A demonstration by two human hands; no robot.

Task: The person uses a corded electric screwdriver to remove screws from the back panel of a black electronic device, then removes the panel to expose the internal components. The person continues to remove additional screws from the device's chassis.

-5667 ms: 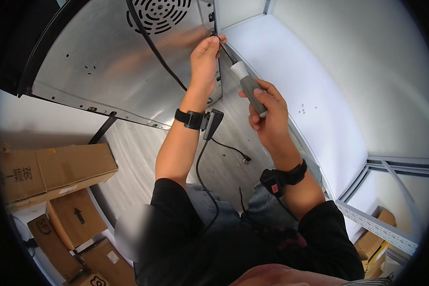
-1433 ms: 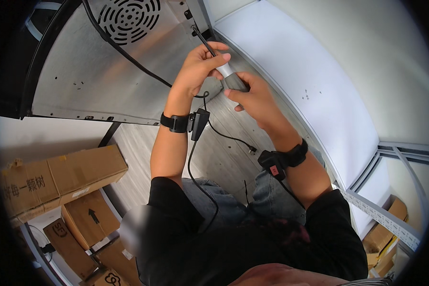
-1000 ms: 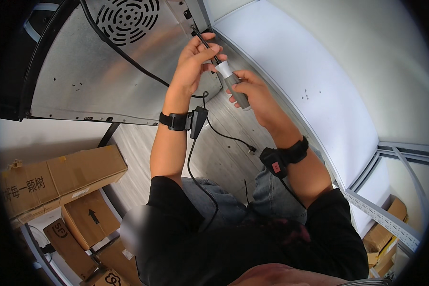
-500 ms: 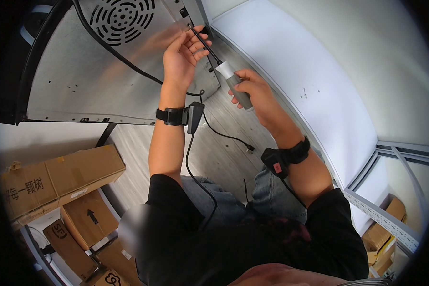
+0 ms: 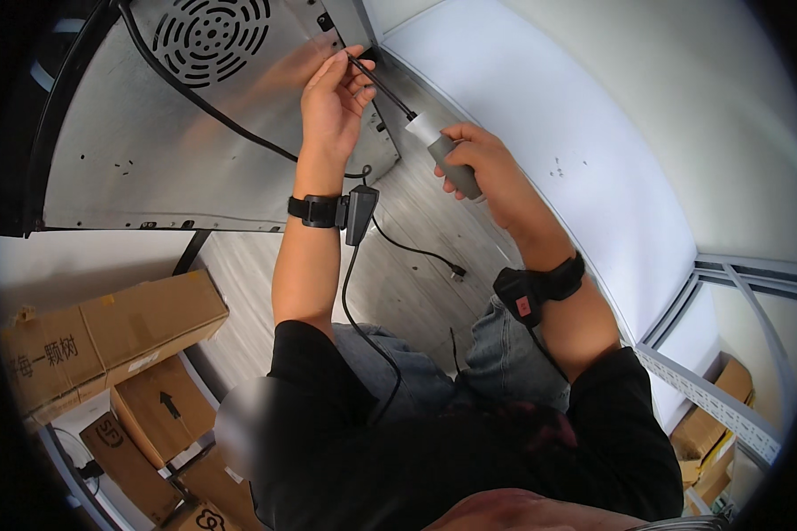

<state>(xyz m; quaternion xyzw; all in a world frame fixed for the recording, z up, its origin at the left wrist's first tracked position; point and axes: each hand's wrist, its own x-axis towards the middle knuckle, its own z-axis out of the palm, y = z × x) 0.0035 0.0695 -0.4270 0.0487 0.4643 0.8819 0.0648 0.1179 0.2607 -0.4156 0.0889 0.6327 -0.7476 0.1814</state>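
My right hand [image 5: 487, 173] is wrapped round the grey handle of a screwdriver [image 5: 452, 164] with a white collar. Its thin dark shaft slants up and left to my left hand [image 5: 332, 111]. There the thumb and forefinger pinch at the shaft's tip, while the other fingers curl loosely. Whether a screw sits at the tip is hidden by the fingertips. Both are beside the right edge of a silvery metal panel [image 5: 230, 133], which has round vent slots and small holes along its edges.
A black power cord [image 5: 205, 104] runs across the panel, and its plug [image 5: 457, 272] lies on the wood-look floor [image 5: 416, 305]. Cardboard boxes [image 5: 164, 310] are stacked at the left. A white panel [image 5: 549, 133] stands close on the right, with a metal frame [image 5: 708, 389] beyond it.
The screwdriver's tip has come away from the panel's edge into my left fingertips. My right hand has drawn back a little to the right. The view has shifted slightly.
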